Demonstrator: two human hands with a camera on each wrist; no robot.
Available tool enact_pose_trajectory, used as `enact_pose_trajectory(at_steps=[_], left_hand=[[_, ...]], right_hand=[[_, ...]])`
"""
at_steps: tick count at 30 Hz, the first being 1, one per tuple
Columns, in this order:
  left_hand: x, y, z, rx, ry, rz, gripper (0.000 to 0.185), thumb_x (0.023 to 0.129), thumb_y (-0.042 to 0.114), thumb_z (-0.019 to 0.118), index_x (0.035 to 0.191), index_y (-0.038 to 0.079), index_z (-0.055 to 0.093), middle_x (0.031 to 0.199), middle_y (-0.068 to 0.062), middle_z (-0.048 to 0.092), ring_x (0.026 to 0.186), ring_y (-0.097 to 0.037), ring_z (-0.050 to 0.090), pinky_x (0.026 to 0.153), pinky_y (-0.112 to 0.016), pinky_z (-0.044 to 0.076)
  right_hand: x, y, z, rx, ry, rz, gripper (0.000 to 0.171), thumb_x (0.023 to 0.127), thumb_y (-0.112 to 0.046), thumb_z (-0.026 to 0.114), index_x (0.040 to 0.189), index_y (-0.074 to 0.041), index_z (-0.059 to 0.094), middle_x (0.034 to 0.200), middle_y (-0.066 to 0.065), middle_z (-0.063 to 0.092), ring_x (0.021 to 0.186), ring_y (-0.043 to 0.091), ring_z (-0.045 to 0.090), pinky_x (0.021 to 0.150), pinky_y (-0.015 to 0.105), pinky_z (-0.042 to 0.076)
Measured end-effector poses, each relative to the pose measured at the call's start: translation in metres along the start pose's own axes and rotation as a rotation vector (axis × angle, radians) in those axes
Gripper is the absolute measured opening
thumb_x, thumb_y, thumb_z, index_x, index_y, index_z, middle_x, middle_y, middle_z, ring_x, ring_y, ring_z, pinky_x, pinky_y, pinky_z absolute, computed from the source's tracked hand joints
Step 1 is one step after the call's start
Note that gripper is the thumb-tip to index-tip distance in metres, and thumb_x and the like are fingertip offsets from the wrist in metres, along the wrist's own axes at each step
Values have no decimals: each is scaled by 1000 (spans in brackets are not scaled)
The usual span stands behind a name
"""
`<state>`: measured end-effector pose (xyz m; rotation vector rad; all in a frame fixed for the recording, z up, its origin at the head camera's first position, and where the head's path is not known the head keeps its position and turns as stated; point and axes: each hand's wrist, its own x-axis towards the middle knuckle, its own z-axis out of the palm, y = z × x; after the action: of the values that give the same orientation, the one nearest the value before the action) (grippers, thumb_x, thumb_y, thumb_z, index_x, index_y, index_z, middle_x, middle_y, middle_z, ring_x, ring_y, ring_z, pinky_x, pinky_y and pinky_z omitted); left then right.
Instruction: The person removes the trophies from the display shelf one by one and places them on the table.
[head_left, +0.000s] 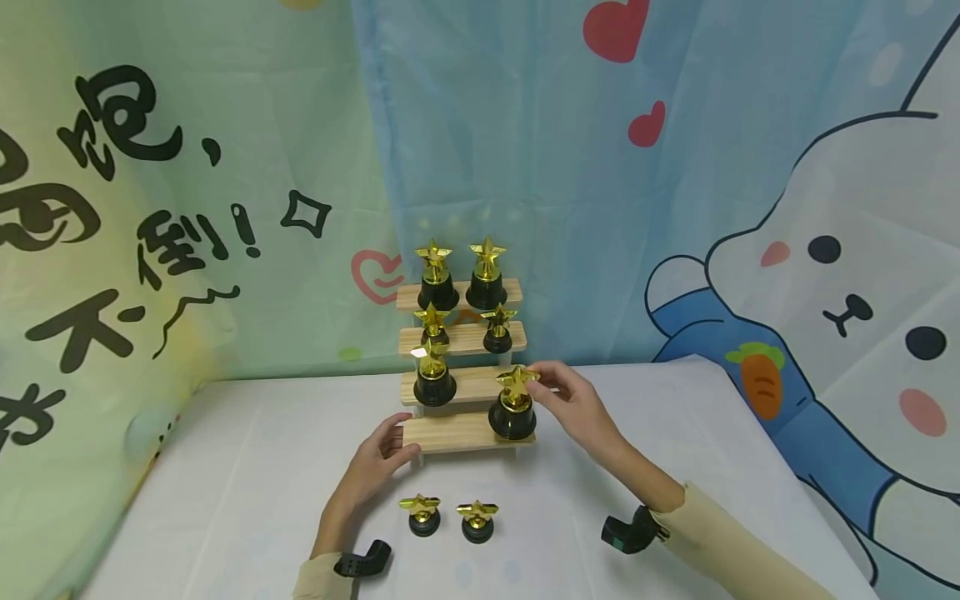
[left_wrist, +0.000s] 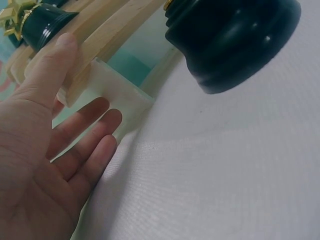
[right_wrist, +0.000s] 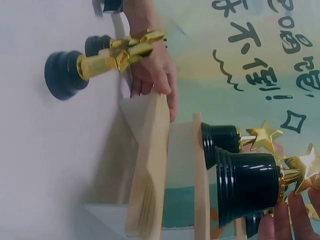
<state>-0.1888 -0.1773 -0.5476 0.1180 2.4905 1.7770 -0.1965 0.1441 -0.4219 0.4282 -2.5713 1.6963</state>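
My right hand (head_left: 566, 404) pinches a gold star trophy (head_left: 513, 418) with a black base by its star. This trophy is over the right end of the lowest board, and the right wrist view shows its base apart from that board. At the left, my left hand (head_left: 378, 458) grips the end of the lowest board of a stepped wooden display stand (head_left: 450, 433), thumb on top in the left wrist view. More star trophies stand on the upper boards: two on top, two below, and one trophy (head_left: 434, 379) at the left of the third board.
Two smaller star trophies, a left one (head_left: 423, 521) and a right one (head_left: 477, 527), stand on the white tablecloth (head_left: 262, 467) before the stand. A printed cloth backdrop (head_left: 540, 167) hangs close behind the stand. Each wrist wears a black camera.
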Motion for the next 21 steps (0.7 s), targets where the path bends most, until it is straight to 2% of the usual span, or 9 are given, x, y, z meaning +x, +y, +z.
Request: enact_pose_trajectory(at_steps=[8, 21], left_hand=[[0, 0, 0, -16, 2, 14, 58, 86, 22, 74, 139, 17, 50, 119, -10, 67, 105, -21, 65, 83, -24, 53], [1, -2, -1, -5, -17, 2, 60, 86, 27, 74, 139, 18, 49, 120, -11, 66, 106, -21, 65, 84, -21, 52]], right_hand=[[-22, -5, -3, 22, -12, 9, 30, 97, -31, 59, 121, -13, 60, 117, 6, 62, 101, 6, 58, 87, 20, 51], [-58, -8, -7, 51, -41, 38, 26, 97, -29, 59, 118, -14, 60, 118, 6, 60, 101, 13, 62, 85, 21, 53]])
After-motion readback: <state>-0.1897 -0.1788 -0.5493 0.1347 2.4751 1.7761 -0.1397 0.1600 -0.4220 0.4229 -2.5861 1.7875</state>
